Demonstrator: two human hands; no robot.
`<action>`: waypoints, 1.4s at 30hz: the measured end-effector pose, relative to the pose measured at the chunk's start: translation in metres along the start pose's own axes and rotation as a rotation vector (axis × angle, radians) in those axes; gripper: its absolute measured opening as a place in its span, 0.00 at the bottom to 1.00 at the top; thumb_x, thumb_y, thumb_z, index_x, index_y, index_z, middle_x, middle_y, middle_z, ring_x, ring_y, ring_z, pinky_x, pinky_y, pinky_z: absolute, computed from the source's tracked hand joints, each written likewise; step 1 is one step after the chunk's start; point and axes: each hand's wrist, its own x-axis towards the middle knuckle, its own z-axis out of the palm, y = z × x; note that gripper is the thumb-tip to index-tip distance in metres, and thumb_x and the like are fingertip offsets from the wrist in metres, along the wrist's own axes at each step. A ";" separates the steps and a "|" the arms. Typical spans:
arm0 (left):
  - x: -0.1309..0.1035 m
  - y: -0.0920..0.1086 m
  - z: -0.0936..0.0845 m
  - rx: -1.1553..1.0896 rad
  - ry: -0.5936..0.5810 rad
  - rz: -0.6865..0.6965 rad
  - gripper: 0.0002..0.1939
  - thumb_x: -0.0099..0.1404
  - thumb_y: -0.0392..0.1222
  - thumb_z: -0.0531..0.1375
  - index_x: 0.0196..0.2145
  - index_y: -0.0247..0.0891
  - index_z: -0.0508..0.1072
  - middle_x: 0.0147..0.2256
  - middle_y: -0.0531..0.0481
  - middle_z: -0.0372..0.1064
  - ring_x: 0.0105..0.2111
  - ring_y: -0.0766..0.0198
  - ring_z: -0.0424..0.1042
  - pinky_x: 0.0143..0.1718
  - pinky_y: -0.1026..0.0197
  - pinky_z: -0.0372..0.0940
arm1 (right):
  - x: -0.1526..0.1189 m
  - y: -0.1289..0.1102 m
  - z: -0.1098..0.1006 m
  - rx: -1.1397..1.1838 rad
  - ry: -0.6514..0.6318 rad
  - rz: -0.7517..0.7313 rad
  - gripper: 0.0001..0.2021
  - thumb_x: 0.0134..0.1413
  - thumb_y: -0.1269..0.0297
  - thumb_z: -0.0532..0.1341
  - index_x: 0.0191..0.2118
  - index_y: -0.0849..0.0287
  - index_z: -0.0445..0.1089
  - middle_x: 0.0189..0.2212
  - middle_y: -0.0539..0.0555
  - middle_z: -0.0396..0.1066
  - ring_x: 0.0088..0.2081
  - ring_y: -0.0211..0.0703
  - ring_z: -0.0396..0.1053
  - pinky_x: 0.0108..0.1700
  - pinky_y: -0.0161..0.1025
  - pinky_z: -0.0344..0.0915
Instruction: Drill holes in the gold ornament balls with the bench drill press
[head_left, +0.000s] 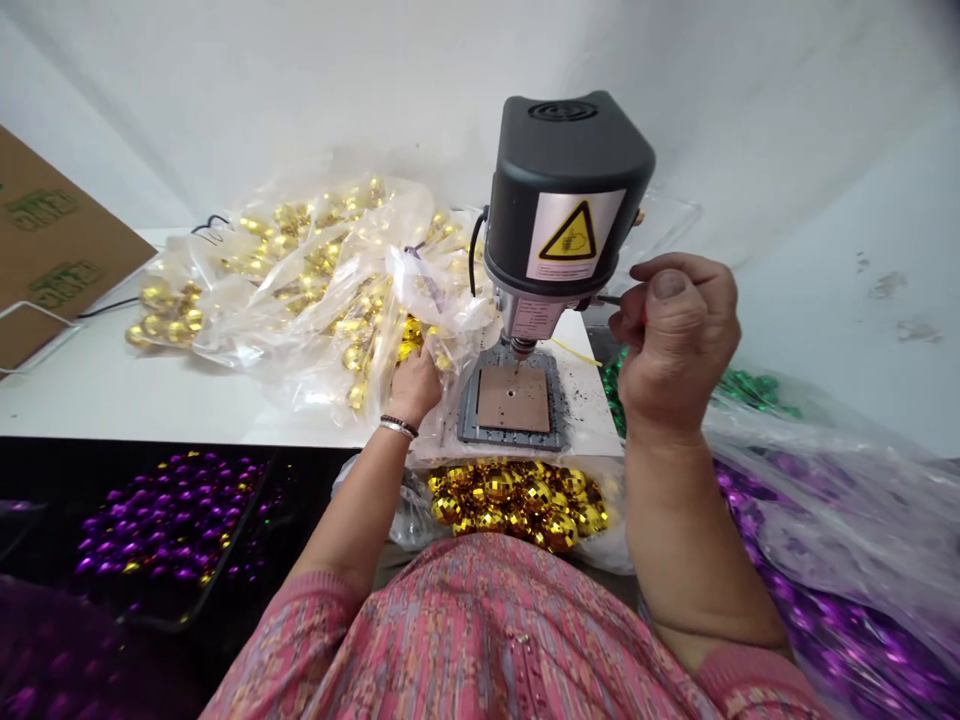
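Note:
A small black benchtop drill press (570,170) stands in front of me. My right hand (675,330) is closed around its feed lever (609,300) at the right side. Below the chuck (523,348), a brown square plate (514,398) with a small hole lies on the grey base, and nothing rests on the plate. My left hand (417,388) reaches into a clear plastic bag (315,340) of gold balls, at a bright faceted gold ball (409,338). The left fingers are hidden by the hand's back and the bag, so their grip does not show.
An open bag of faceted gold balls (517,500) sits at my lap. Purple balls (165,520) lie low at left, with purple ones (847,620) and green ones (757,390) in plastic at right. A cardboard box (60,240) stands far left. Dark shavings dot the white table (45,410).

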 end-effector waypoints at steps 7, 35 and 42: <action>-0.044 -0.012 -0.038 -1.031 -0.061 -0.113 0.23 0.64 0.49 0.59 0.55 0.40 0.70 0.40 0.45 0.77 0.36 0.58 0.77 0.40 0.53 0.74 | -0.001 0.002 0.002 -0.003 0.006 -0.013 0.18 0.63 0.43 0.58 0.39 0.54 0.70 0.22 0.45 0.56 0.24 0.30 0.57 0.27 0.33 0.58; -0.037 0.073 0.008 -0.745 -0.246 0.083 0.21 0.61 0.45 0.66 0.51 0.39 0.75 0.36 0.52 0.76 0.36 0.60 0.72 0.37 0.62 0.65 | 0.003 -0.005 0.000 0.003 -0.098 -0.053 0.16 0.65 0.46 0.56 0.39 0.54 0.69 0.26 0.45 0.62 0.28 0.29 0.66 0.38 0.35 0.71; -0.036 0.065 0.008 -0.677 -0.249 0.132 0.23 0.61 0.45 0.66 0.53 0.38 0.74 0.36 0.51 0.76 0.35 0.60 0.73 0.37 0.62 0.65 | 0.000 -0.006 0.000 -0.027 -0.078 -0.037 0.17 0.64 0.46 0.57 0.38 0.55 0.69 0.25 0.47 0.60 0.29 0.32 0.65 0.38 0.37 0.70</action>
